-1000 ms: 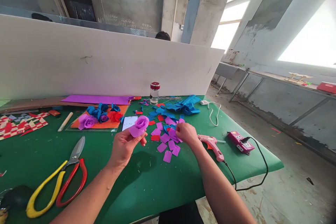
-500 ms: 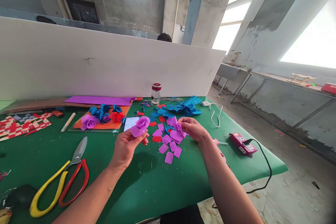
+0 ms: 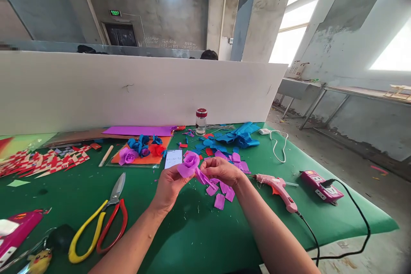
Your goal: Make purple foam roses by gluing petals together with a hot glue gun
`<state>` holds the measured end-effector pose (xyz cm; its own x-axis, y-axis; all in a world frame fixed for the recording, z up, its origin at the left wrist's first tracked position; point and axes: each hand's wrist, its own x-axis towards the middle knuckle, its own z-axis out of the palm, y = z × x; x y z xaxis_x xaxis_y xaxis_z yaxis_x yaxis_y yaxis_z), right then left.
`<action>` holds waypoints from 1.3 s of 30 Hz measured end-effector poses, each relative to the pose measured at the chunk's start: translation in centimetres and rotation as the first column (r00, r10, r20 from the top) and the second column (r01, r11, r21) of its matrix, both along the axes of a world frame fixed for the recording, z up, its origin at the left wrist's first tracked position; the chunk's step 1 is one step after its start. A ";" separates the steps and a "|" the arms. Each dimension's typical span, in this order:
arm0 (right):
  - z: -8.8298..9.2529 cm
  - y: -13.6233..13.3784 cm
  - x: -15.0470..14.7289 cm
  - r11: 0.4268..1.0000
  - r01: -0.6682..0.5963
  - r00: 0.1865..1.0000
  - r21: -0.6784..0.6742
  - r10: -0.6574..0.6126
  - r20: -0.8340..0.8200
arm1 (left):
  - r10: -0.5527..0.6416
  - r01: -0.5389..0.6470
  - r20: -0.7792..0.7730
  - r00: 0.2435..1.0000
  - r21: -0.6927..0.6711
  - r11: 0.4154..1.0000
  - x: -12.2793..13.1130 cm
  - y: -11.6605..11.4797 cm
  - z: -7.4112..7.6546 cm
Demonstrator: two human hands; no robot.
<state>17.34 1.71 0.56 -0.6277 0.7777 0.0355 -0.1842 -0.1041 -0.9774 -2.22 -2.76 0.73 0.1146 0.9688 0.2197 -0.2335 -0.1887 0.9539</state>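
My left hand [image 3: 169, 186] is closed round the base of a purple paper rose [image 3: 189, 162], held just above the green table [image 3: 199, 235]. My right hand [image 3: 221, 170] pinches a purple paper petal [image 3: 201, 177] and holds it against the rose's lower right side. Several loose purple petal squares [image 3: 224, 189] lie on the table right below and beside both hands.
Yellow- and red-handled scissors [image 3: 101, 222] lie to the left, a pink glue gun [image 3: 278, 186] and its pink plug box [image 3: 321, 184] to the right. Finished paper flowers [image 3: 141, 147] sit on an orange sheet; a small glass jar [image 3: 201, 121] and blue scraps [image 3: 239, 135] lie further back. A white partition board [image 3: 96, 90] closes the far side.
My right hand lifted a purple petal from the pile and carried it left to the rose. The camera view tilted and shifted, so everything sits further right and lower.
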 end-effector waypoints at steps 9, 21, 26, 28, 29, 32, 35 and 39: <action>-0.8 0.9 2.2 0.978 0.137 0.961 0.157 -0.170 0.218 | 0.053 -0.053 0.008 0.999 0.002 0.999 -0.3 0.3 -0.2; 1.8 -0.5 1.0 0.789 0.337 0.764 0.513 -0.548 0.340 | 0.088 -0.088 -0.036 0.995 0.015 0.996 -0.6 0.7 0.0; 2.4 -1.5 -1.6 0.897 0.213 0.907 0.386 -0.328 0.262 | 0.101 -0.101 0.004 0.995 0.014 0.995 -1.0 1.1 0.0; 1.8 -1.2 -1.9 0.917 0.239 0.923 0.318 -0.316 0.219 | 0.113 -0.113 0.030 0.993 -0.011 0.994 -0.9 1.1 0.2; 1.5 -1.0 -1.9 0.927 0.254 0.931 0.275 -0.311 0.189 | 0.125 -0.124 0.041 0.991 -0.026 0.992 -0.8 1.1 0.3; 1.1 -0.8 -2.0 0.905 0.405 0.912 0.127 -0.409 0.006 | 0.149 -0.142 0.086 0.985 -0.080 0.987 -0.5 1.0 0.7; 1.5 -1.3 -2.7 0.794 0.605 0.768 -0.067 -0.603 -0.214 | 0.131 -0.109 0.153 0.979 -0.142 0.984 -0.2 0.9 0.9; 2.3 -1.7 -4.6 0.680 0.725 0.637 -0.110 -0.722 -0.270 | 0.109 -0.066 0.213 0.971 -0.200 0.977 -0.3 0.9 1.2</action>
<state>12.77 0.03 2.81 0.1734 0.9778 0.1174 -0.4497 0.1846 -0.8739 -2.51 -1.81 1.96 -0.0034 0.9992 0.0404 -0.4334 -0.0379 0.9004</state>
